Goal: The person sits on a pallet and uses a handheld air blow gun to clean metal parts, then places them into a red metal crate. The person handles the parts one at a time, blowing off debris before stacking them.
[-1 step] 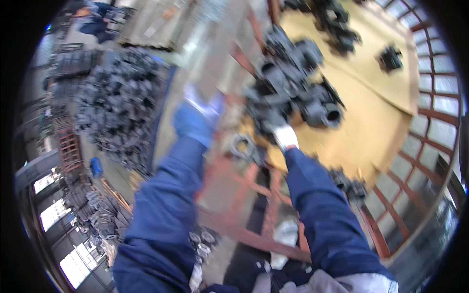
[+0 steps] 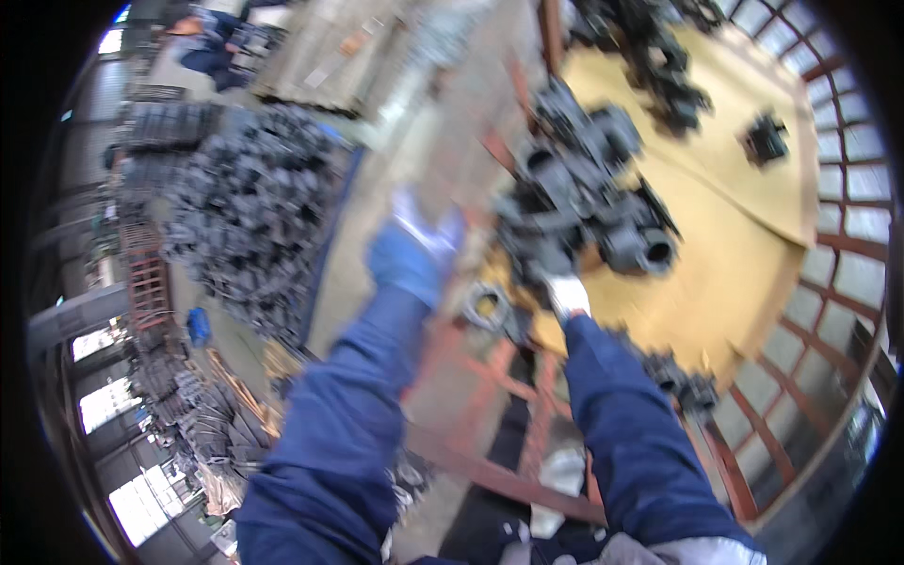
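My left hand (image 2: 419, 240), in a blue and white glove, hovers left of the crate, blurred, with thumb and fingers apart and nothing visible in it. My right hand (image 2: 568, 297), in a white glove, reaches the near side of a heap of dark grey metal castings (image 2: 574, 188). Its fingers are hidden against the heap, so whether they grip a casting does not show. One casting with a round opening (image 2: 654, 251) lies at the heap's right side. A ring-shaped casting (image 2: 487, 306) sits near the crate's left edge, between my hands.
Yellowish-brown sheeting (image 2: 725, 282) lines a crate with rusty red mesh walls (image 2: 847, 250). More castings (image 2: 673, 80) lie at its far side, with a lone one (image 2: 767, 138) at right. A large pile of dark parts (image 2: 250, 207) stands left, and a person (image 2: 212, 42) is at far left.
The whole view has shifted slightly, so the crate, castings and pile appear a little further right and lower. Both hands keep much the same place relative to the heap.
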### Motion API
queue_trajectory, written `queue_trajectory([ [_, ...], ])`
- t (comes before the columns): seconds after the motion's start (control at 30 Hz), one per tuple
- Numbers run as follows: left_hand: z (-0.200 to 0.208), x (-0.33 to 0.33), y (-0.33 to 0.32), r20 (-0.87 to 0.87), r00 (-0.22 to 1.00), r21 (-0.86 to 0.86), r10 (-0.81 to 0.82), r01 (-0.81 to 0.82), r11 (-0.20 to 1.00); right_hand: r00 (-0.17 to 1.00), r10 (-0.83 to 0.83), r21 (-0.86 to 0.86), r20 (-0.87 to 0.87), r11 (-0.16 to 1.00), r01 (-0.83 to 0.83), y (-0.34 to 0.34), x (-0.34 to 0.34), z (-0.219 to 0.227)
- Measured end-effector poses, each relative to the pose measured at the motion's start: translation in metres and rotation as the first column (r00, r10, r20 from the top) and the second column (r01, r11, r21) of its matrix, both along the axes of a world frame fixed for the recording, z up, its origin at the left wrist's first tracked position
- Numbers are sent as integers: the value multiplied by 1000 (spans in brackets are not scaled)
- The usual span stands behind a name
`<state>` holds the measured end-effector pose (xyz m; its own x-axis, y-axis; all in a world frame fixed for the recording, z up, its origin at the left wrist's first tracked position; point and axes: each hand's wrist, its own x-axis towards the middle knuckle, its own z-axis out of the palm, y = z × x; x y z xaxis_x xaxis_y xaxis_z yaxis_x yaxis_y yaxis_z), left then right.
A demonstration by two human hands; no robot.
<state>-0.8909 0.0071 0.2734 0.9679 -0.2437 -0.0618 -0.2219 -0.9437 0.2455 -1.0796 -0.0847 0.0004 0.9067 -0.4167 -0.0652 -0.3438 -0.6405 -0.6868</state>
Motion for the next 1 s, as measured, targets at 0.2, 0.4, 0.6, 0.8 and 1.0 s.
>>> queue_trajectory([
  [0.2, 26, -3, -7, -155, 988, -36, -2, -3, 999, 533, -439, 680, -723, -585, 442, 32, -6, -71],
  [0.4, 10, 0, -4, -147, 988, -182, -50, 22, 983, 461, -665, 755, -588, -656, 16, 39, 14, -109],
  [0.6, 7, -1, -2, -62, 997, -168, -42, 31, 985, 496, -608, 725, -620, -685, 67, 42, 26, -94],
  [0.8, -2, 0, -2, -40, 998, -249, -51, 40, 968, 513, -530, 601, -675, -798, -33, 45, 12, -11],
  [1.0, -5, 3, -3, -69, 997, -205, -17, 3, 979, 382, -532, 611, -756, -782, 120, 65, -39, 37],
])
